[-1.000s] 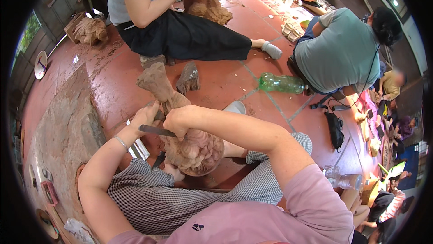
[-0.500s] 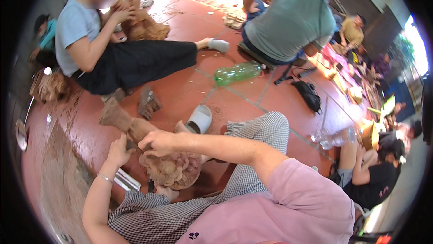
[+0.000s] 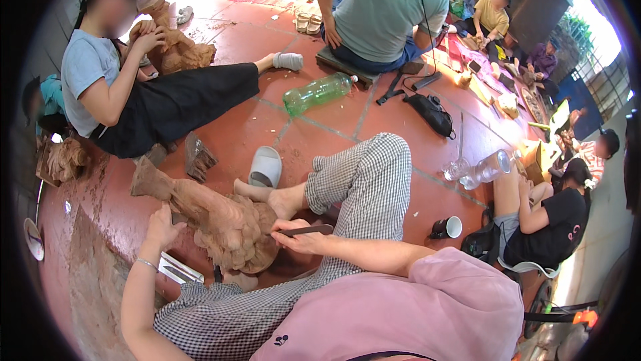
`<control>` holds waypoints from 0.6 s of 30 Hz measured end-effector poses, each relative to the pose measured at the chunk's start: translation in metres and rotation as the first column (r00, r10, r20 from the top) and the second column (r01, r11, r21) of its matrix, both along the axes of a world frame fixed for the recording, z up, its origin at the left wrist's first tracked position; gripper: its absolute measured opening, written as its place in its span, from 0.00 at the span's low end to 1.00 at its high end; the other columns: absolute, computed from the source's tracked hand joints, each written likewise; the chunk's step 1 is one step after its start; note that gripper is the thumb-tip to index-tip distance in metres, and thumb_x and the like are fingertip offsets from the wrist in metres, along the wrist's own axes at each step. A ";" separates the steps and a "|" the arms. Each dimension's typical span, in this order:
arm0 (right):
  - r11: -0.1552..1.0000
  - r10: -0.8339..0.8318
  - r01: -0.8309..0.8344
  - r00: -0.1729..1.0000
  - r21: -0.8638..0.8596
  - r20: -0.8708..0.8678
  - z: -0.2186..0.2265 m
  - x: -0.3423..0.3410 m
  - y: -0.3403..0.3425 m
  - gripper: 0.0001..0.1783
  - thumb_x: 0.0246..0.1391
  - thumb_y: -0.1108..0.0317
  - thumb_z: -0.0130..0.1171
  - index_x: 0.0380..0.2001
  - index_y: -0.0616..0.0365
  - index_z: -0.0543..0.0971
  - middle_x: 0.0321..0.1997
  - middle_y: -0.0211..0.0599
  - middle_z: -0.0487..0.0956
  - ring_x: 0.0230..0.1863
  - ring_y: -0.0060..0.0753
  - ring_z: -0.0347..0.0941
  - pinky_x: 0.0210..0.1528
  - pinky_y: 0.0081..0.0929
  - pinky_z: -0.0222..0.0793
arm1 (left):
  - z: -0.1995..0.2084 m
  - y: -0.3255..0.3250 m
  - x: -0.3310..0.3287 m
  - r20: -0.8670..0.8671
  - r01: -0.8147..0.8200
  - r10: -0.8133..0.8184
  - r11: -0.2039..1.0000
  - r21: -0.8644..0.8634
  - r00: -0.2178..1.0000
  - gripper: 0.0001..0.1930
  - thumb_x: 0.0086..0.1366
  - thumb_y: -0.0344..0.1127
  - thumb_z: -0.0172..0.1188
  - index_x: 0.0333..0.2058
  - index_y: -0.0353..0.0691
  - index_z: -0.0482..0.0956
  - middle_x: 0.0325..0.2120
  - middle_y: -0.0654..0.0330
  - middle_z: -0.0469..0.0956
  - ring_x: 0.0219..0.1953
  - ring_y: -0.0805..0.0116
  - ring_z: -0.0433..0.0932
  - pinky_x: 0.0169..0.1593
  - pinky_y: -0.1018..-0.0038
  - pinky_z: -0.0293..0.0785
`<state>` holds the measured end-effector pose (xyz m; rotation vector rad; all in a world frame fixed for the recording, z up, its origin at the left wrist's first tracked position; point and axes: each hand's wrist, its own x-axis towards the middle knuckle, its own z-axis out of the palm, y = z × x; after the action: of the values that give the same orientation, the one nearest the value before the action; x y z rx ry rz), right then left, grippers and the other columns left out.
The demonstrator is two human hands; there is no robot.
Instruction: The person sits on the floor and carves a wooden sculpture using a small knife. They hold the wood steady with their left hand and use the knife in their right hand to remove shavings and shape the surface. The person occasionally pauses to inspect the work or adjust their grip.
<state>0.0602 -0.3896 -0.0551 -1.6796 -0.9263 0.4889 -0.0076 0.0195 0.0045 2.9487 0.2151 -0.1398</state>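
A carved brown wooden sculpture (image 3: pixel 230 224) lies aslant between my legs, its rounded, knobbly end near my bare feet and its flared end pointing to the far left. My right hand (image 3: pixel 297 241) is closed around a dark, narrow, flat tool (image 3: pixel 308 230), beside the knobbly end. Exactly what kind of tool it is does not show clearly. At the sculpture's left side, my left hand (image 3: pixel 163 229) has its thumb spread from the fingers and holds nothing visible; whether the fingertips touch the wood is unclear.
Left of my legs are a white tray (image 3: pixel 179 269) and a broad wooden slab (image 3: pixel 100 287). Ahead lie a wood chunk (image 3: pixel 199 157), a grey slipper (image 3: pixel 266 166), a green bottle (image 3: pixel 319 94) and a black pouch (image 3: pixel 431 115). A cup (image 3: pixel 446 227) is at right; several people sit around.
My right hand has moved from the sculpture's top to its right and now shows the dark tool. The left hand has spread its thumb; a dark piece beside it no longer shows. The view has shifted.
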 end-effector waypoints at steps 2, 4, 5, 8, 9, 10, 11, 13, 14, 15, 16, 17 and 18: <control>0.996 -0.024 0.023 1.000 0.091 0.018 0.013 0.002 0.007 0.08 0.65 0.65 0.54 0.38 0.58 0.73 0.24 0.42 0.79 0.25 0.41 0.78 0.26 0.35 0.72 | 0.007 -0.005 0.001 -0.033 0.008 -0.007 1.000 0.016 0.999 0.40 0.50 0.40 0.74 0.56 0.27 0.63 0.39 0.38 0.80 0.44 0.40 0.78 0.49 0.54 0.75; 0.994 -0.040 0.044 0.998 0.098 -0.041 0.011 0.001 0.008 0.08 0.65 0.65 0.55 0.39 0.58 0.74 0.25 0.42 0.80 0.26 0.42 0.79 0.27 0.36 0.72 | 0.019 -0.016 0.004 -0.051 0.027 -0.026 0.999 0.027 0.998 0.39 0.49 0.41 0.74 0.55 0.28 0.65 0.39 0.39 0.80 0.44 0.40 0.78 0.49 0.54 0.75; 0.996 -0.039 0.041 0.999 0.079 -0.031 0.011 0.000 0.008 0.08 0.64 0.65 0.55 0.39 0.58 0.74 0.25 0.42 0.80 0.26 0.43 0.80 0.27 0.36 0.73 | 0.026 -0.023 0.004 -0.054 0.040 -0.039 0.999 0.027 0.998 0.39 0.49 0.41 0.74 0.55 0.28 0.65 0.38 0.40 0.80 0.44 0.41 0.79 0.49 0.54 0.75; 0.999 -0.032 0.032 0.999 0.032 -0.004 0.008 0.000 0.004 0.09 0.64 0.64 0.55 0.39 0.58 0.75 0.25 0.43 0.80 0.27 0.43 0.80 0.28 0.36 0.73 | 0.021 -0.023 -0.001 -0.051 0.030 -0.027 0.998 0.062 0.998 0.39 0.49 0.41 0.74 0.55 0.30 0.66 0.38 0.41 0.81 0.43 0.41 0.79 0.48 0.53 0.75; 0.999 -0.029 0.029 1.000 0.030 0.001 0.006 0.001 0.004 0.09 0.64 0.64 0.56 0.40 0.58 0.75 0.25 0.43 0.81 0.27 0.43 0.80 0.28 0.36 0.73 | 0.021 -0.028 -0.001 -0.047 0.018 -0.014 0.997 0.078 0.999 0.39 0.49 0.41 0.74 0.55 0.31 0.65 0.37 0.42 0.81 0.43 0.41 0.79 0.48 0.53 0.75; 0.999 -0.026 0.026 1.000 0.028 0.006 0.004 0.002 0.003 0.09 0.64 0.64 0.56 0.40 0.58 0.75 0.25 0.43 0.81 0.27 0.44 0.80 0.28 0.36 0.73 | 0.023 -0.031 -0.002 -0.044 0.007 -0.004 0.999 0.054 0.999 0.39 0.49 0.41 0.74 0.56 0.31 0.65 0.37 0.42 0.81 0.42 0.41 0.79 0.48 0.53 0.76; 0.999 -0.029 0.029 1.000 0.017 0.004 0.001 0.002 0.002 0.09 0.64 0.64 0.56 0.39 0.59 0.75 0.25 0.42 0.81 0.27 0.41 0.81 0.28 0.34 0.74 | 0.025 -0.035 -0.001 -0.041 -0.004 0.006 1.000 0.029 0.999 0.39 0.49 0.42 0.74 0.56 0.32 0.65 0.37 0.42 0.81 0.42 0.41 0.80 0.48 0.53 0.76; 0.999 -0.035 0.035 0.999 0.005 0.001 -0.002 0.004 0.002 0.10 0.65 0.63 0.55 0.39 0.60 0.75 0.26 0.40 0.81 0.27 0.36 0.81 0.29 0.31 0.75 | 0.029 -0.038 -0.001 -0.032 -0.011 0.012 1.000 0.020 0.999 0.39 0.49 0.42 0.74 0.56 0.33 0.65 0.38 0.42 0.81 0.42 0.41 0.80 0.47 0.53 0.76; 0.999 -0.039 0.039 0.999 -0.004 -0.006 -0.004 0.005 0.001 0.10 0.65 0.63 0.55 0.39 0.59 0.75 0.26 0.41 0.81 0.27 0.38 0.81 0.29 0.33 0.74 | 0.028 -0.038 0.000 -0.026 -0.006 0.007 1.000 0.031 1.000 0.39 0.49 0.42 0.74 0.56 0.33 0.65 0.38 0.42 0.81 0.42 0.41 0.80 0.47 0.53 0.76; 0.999 -0.045 0.044 0.999 -0.014 -0.015 -0.004 0.006 0.000 0.10 0.65 0.62 0.54 0.39 0.59 0.75 0.25 0.41 0.81 0.27 0.41 0.81 0.29 0.35 0.74 | 0.028 -0.038 0.000 -0.024 0.001 0.000 0.999 0.041 1.000 0.39 0.50 0.42 0.73 0.57 0.33 0.65 0.38 0.42 0.81 0.42 0.40 0.80 0.47 0.53 0.76; 0.998 -0.051 0.051 0.998 -0.024 -0.024 -0.005 0.006 -0.001 0.10 0.65 0.62 0.54 0.40 0.58 0.75 0.25 0.42 0.81 0.27 0.44 0.81 0.29 0.38 0.74 | 0.028 -0.039 -0.001 -0.030 -0.013 0.014 1.000 0.026 0.999 0.40 0.50 0.43 0.74 0.57 0.33 0.65 0.38 0.41 0.81 0.42 0.41 0.80 0.47 0.54 0.76; 0.998 -0.057 0.057 0.998 -0.022 -0.035 -0.007 0.007 -0.001 0.11 0.65 0.61 0.54 0.40 0.58 0.75 0.25 0.42 0.81 0.27 0.44 0.81 0.29 0.38 0.73 | 0.029 -0.041 -0.001 -0.037 -0.027 0.028 1.000 0.011 0.999 0.41 0.50 0.44 0.74 0.58 0.32 0.64 0.38 0.41 0.81 0.42 0.41 0.80 0.47 0.55 0.77; 0.998 -0.064 0.063 0.997 -0.020 -0.046 -0.011 0.009 -0.002 0.11 0.65 0.61 0.54 0.40 0.58 0.76 0.25 0.43 0.81 0.27 0.45 0.81 0.29 0.38 0.73 | 0.030 -0.042 -0.002 -0.044 -0.041 0.041 0.999 -0.004 0.998 0.42 0.50 0.45 0.74 0.59 0.32 0.64 0.39 0.40 0.81 0.42 0.41 0.80 0.48 0.56 0.77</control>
<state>0.0688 -0.3912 -0.0657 -1.7016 -0.8340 0.4931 -0.0096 -0.0225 0.0340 2.9364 0.2808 -0.1996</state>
